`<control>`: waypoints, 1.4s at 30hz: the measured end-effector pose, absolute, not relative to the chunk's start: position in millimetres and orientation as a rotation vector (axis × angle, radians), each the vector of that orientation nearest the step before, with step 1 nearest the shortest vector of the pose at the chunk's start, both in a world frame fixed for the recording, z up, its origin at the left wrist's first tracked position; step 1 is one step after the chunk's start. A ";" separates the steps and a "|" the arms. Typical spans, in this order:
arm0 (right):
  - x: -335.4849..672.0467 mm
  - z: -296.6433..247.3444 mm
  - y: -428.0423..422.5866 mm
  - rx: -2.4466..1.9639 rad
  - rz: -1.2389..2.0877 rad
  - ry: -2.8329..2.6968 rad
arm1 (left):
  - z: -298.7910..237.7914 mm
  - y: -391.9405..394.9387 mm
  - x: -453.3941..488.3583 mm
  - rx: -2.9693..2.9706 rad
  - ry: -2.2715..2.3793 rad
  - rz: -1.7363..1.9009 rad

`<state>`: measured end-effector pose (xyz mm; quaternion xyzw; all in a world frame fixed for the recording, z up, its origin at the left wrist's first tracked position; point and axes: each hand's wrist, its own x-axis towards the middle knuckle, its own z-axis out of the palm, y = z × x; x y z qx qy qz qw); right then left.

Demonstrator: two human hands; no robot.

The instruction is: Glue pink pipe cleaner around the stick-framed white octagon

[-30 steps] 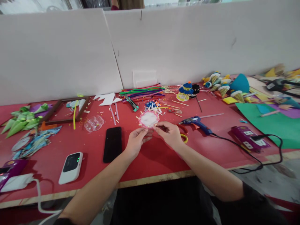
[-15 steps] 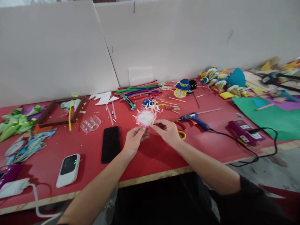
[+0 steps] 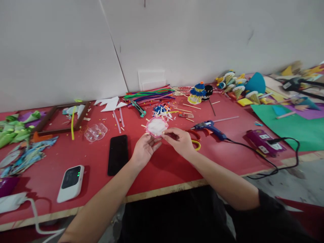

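Note:
A small round white disc [image 3: 157,127] with a pink rim and short light sticks jutting from its edge is held just above the red table. My right hand [image 3: 178,141] pinches its lower right edge between thumb and fingers. My left hand [image 3: 143,151] is at its lower left edge, thumb by a stick and other fingers loosely curled beneath; part of that grip is hidden. Beyond the disc lies a pile of blue and white cut pieces [image 3: 162,110]. Scissors with red and yellow handles [image 3: 196,145] lie just right of my right hand.
A blue glue gun [image 3: 210,128] lies right, its cord running to a purple power strip [image 3: 265,142]. A black phone [image 3: 117,155] and white device [image 3: 71,184] lie left. Behind are a utility knife [image 3: 138,108], pipe cleaners [image 3: 152,94] and a blue-yellow craft piece [image 3: 197,91].
My left thumb has moved from the disc's bottom edge toward its left side, and its palm shows more. My right hand keeps its pinch. The view has shifted slightly.

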<state>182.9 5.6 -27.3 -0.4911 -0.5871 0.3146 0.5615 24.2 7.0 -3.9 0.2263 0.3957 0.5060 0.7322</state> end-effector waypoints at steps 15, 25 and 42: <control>184.3 -28.9 6.4 -1.172 0.725 -1.407 | -17.1 9.9 25.7 0.583 0.934 1.180; 184.5 -24.8 6.7 -1.165 0.694 -1.438 | -18.0 6.9 25.0 0.657 0.920 1.172; 181.6 -28.3 4.8 -1.217 0.552 -1.488 | -18.2 6.0 28.3 0.649 0.959 1.240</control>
